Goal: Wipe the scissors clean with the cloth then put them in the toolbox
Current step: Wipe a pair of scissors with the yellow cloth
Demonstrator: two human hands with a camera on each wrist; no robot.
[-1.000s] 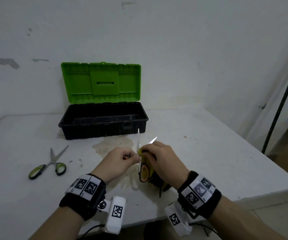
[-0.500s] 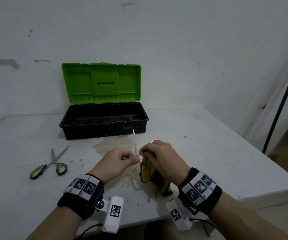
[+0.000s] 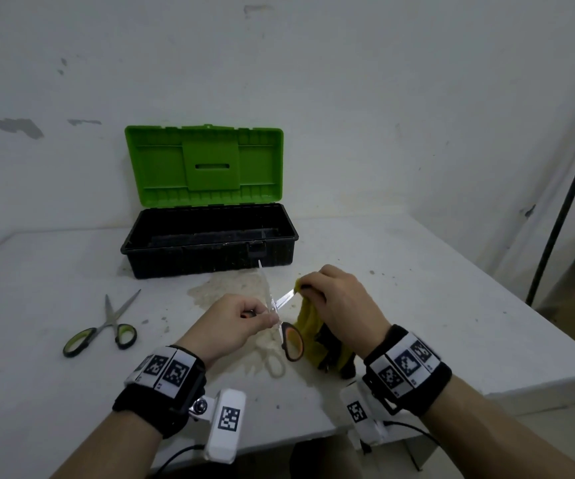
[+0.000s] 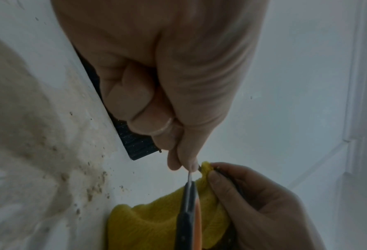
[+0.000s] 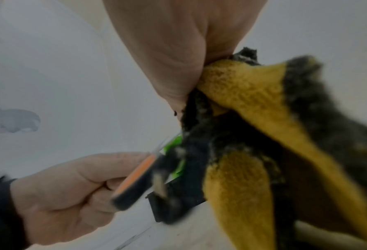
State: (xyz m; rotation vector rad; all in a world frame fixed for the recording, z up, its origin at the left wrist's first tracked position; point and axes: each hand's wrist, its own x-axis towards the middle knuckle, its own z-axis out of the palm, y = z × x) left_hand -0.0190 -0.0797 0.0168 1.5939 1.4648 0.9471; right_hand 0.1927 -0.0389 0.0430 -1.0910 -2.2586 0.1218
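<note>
Orange-and-black-handled scissors [image 3: 291, 340] hang spread open above the table's front, one blade pointing up toward the toolbox, the other to the right. My left hand [image 3: 234, 323] pinches them near the pivot. My right hand [image 3: 334, 299] grips a yellow and dark grey cloth [image 3: 308, 326], pinched round the tip of the right-pointing blade; the rest of the cloth hangs below. In the left wrist view the scissors [image 4: 188, 211] run edge-on against the cloth [image 4: 148, 225]. The right wrist view shows the cloth [image 5: 242, 94] bunched under my palm. The black toolbox [image 3: 210, 252] stands open behind, green lid up.
A second pair of scissors [image 3: 106, 326] with green and black handles lies on the white table [image 3: 451, 305] to the left, blades slightly apart. A brownish stain [image 3: 230, 288] marks the table in front of the toolbox. A dark pole [image 3: 569, 202] leans at the right.
The scissor blades have spread wider. My right hand has slid the cloth outward along the right-pointing blade to its tip. My left hand has stayed almost in place.
</note>
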